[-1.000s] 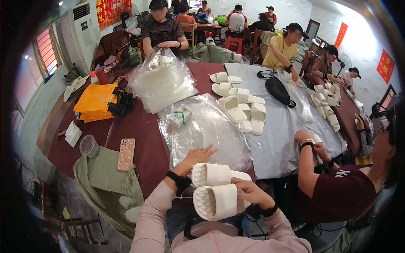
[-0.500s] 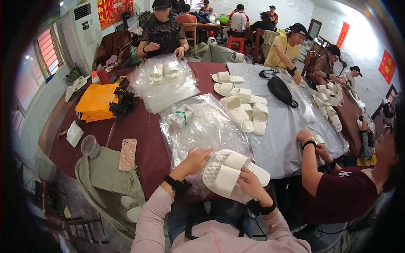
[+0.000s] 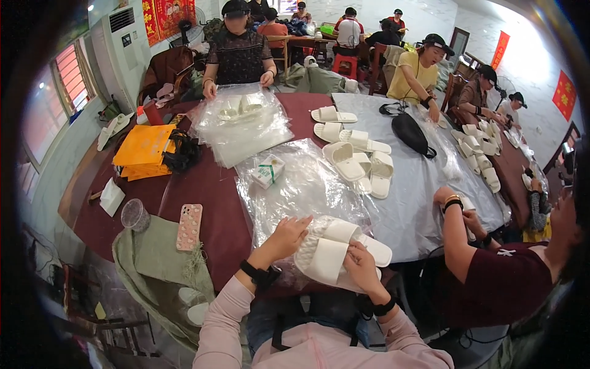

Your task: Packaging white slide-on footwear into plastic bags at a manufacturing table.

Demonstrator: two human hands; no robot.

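A pair of white slippers (image 3: 327, 260), one partly over the other, lies at the front edge of the table. My right hand (image 3: 361, 265) is closed on the strap side of the nearer slipper. Just left of the pair, my left hand (image 3: 289, 236) rests on clear plastic bags (image 3: 279, 200), its fingers stretched out toward the slippers' far-left ends. Clear plastic seems to overlap those ends; whether they are inside a bag I cannot tell. On the bags sits a small white-and-green box (image 3: 268, 171).
More white slippers (image 3: 344, 161) lie beyond the bags. To the left are a phone (image 3: 189, 227), a clear plastic cup (image 3: 134, 214) and orange bags (image 3: 142, 150). A co-worker (image 3: 485, 270) sits close on my right; another person (image 3: 239, 55) stands across the table.
My right hand and the slippers have shifted slightly; plastic now appears over their far-left ends. The person across has lowered both hands onto the plastic bags there.
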